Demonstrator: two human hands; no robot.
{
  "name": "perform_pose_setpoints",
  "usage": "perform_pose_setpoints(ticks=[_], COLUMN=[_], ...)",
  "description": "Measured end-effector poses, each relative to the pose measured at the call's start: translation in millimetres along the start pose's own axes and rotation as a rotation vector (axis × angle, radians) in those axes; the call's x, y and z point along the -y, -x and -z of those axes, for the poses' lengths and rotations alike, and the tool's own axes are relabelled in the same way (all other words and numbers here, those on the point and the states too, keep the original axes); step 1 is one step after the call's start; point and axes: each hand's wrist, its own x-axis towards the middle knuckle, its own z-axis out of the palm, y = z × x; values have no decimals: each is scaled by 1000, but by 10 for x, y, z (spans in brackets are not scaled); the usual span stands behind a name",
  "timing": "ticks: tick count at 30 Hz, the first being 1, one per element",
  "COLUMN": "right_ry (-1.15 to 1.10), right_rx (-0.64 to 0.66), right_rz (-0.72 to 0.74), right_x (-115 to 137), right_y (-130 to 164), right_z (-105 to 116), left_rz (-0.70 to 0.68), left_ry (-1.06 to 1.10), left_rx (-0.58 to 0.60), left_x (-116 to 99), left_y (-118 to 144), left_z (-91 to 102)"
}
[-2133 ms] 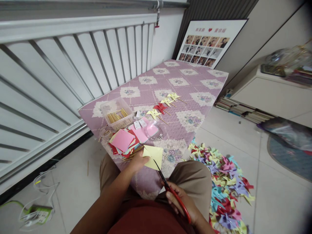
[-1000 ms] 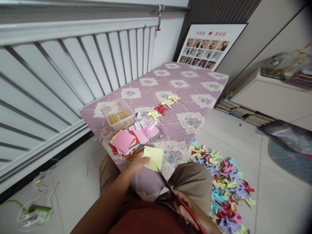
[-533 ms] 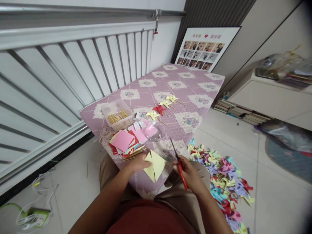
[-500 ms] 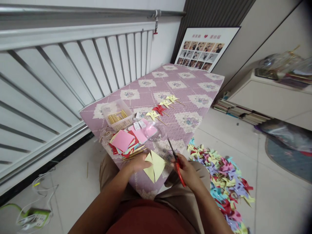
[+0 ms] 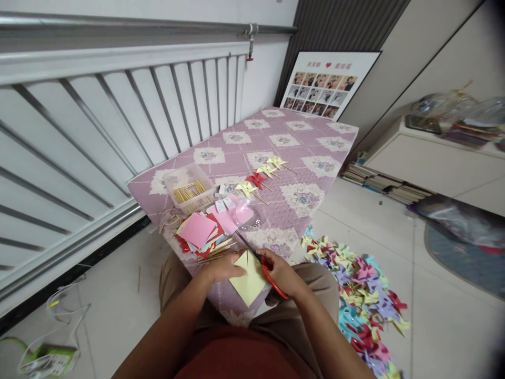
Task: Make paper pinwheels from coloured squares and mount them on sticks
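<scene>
Yellow paper square cut with red-handled scissors at the near edge of the quilted bench.

At lower centre of the frame, the yellow paper square [image 5: 249, 281] is pinched at its left corner by the left hand [image 5: 223, 266]; the right hand [image 5: 281, 272] is closed around the scissors [image 5: 260, 261], whose blades lie across the paper's upper edge. Above left, a stack of coloured paper [image 5: 198, 233] and a clear box of sticks [image 5: 188, 190] rest on the bench [image 5: 300, 138]. Finished pinwheels [image 5: 357, 284] are heaped on the floor at lower right.
</scene>
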Motion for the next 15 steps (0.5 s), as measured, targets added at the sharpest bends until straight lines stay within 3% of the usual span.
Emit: perform_pose_setpoints(ticks=[3, 7, 11, 15], right_ry=[-95, -288, -416, -430], right_rx=[-21, -232, -363, -418], right_rz=[-27, -90, -168, -140], right_x=[30, 28, 20, -9], right_y=[65, 132, 164, 148], right_z=[-12, -102, -266, -386], left_rz=[-15, -50, -57, -24], left_ry=[246, 627, 727, 778], left_rx=[-33, -69, -121, -126], left_x=[23, 71, 136, 209], left_y=[22, 77, 118, 167], left_z=[-18, -59, -149, -241])
